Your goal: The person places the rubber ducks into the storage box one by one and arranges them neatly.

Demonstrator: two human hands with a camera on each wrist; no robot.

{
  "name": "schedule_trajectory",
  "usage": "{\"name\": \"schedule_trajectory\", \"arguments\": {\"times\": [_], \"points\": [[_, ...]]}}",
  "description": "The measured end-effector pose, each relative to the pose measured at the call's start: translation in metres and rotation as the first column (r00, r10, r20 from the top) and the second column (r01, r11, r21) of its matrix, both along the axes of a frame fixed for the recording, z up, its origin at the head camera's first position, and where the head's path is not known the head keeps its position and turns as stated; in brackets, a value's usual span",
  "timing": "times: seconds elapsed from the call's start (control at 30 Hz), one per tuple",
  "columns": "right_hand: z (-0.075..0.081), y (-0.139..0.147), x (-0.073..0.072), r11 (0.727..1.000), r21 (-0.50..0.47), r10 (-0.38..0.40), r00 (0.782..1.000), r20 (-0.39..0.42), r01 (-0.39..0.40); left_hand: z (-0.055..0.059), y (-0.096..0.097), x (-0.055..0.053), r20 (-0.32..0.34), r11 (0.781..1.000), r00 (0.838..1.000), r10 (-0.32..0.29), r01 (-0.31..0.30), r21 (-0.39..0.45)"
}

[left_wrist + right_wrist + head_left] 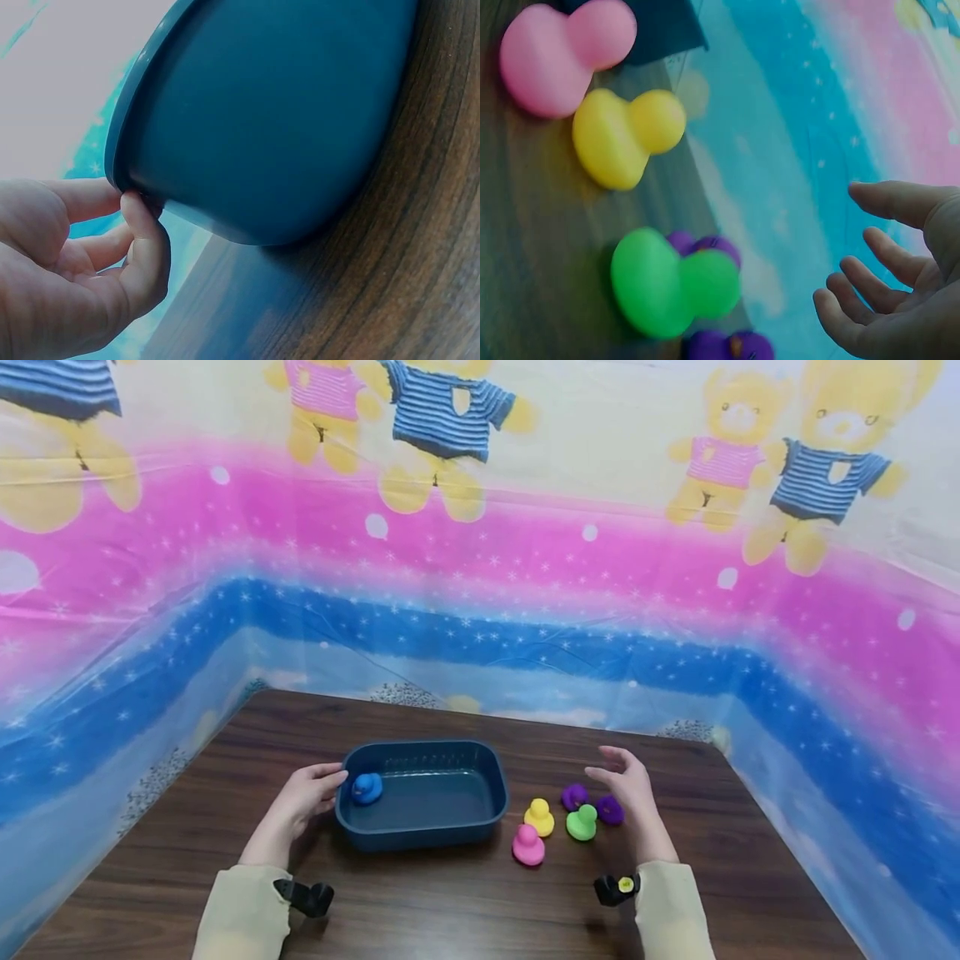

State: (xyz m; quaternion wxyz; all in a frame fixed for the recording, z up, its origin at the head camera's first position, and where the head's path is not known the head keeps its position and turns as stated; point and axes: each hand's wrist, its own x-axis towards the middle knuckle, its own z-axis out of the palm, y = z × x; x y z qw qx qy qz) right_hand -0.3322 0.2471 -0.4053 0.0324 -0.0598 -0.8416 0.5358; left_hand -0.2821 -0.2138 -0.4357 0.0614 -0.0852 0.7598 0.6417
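A dark blue rectangular basin [420, 837] stands on the table with a blue rubber duck [367, 788] inside at its left end. My left hand [303, 797] pinches the basin's left rim between thumb and fingers, as the left wrist view also shows. My right hand [628, 785] hovers with parted fingers above the ducks on the right, holding nothing. Below and beside it are a green duck [581, 823], a purple duck [574, 797] and another purple duck [610, 810]. Closer to the basin sit a yellow duck [539, 817] and a pink duck [528, 846].
The brown wooden table [450, 910] is enclosed at the back and sides by a curtain [480, 560] printed with bears. Black wrist cameras are strapped at both sleeves, the left one [307, 897] low over the table.
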Motion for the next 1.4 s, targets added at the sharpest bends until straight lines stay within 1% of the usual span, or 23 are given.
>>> {"name": "schedule_trajectory", "arguments": {"times": [0.13,0.37,0.53,0.67,0.93,1.13,1.4], "points": [[-0.013,0.011,0.0,0.999,-0.024,-0.03,0.999,0.022,0.031,0.0,-0.002,0.0,-0.004,1.0,1.0,-0.003,0.003,-0.005],[-0.031,0.024,0.004,0.998,-0.018,-0.056,0.997,0.046,0.057,0.0,-0.004,0.0,-0.005,1.0,1.0,-0.008,0.008,-0.008],[-0.042,0.032,0.005,0.998,-0.027,-0.055,0.997,0.05,0.057,0.001,-0.004,0.0,-0.005,1.0,1.0,-0.009,0.009,-0.002],[-0.051,0.035,0.006,0.999,-0.016,-0.048,0.997,0.066,0.049,0.002,-0.004,0.0,-0.001,1.0,1.0,-0.008,0.008,0.004],[-0.061,0.035,0.007,0.999,0.006,-0.049,0.996,0.079,0.048,0.003,-0.004,0.001,0.003,1.0,1.0,-0.013,0.013,0.004],[-0.069,0.035,0.007,0.997,0.021,-0.072,0.996,0.056,0.071,0.003,-0.003,0.001,0.002,1.0,1.0,-0.016,0.016,0.0],[-0.074,0.035,0.01,0.994,0.041,-0.099,0.995,0.035,0.097,0.0,-0.001,-0.001,0.006,1.0,1.0,-0.016,0.016,0.001]]}}
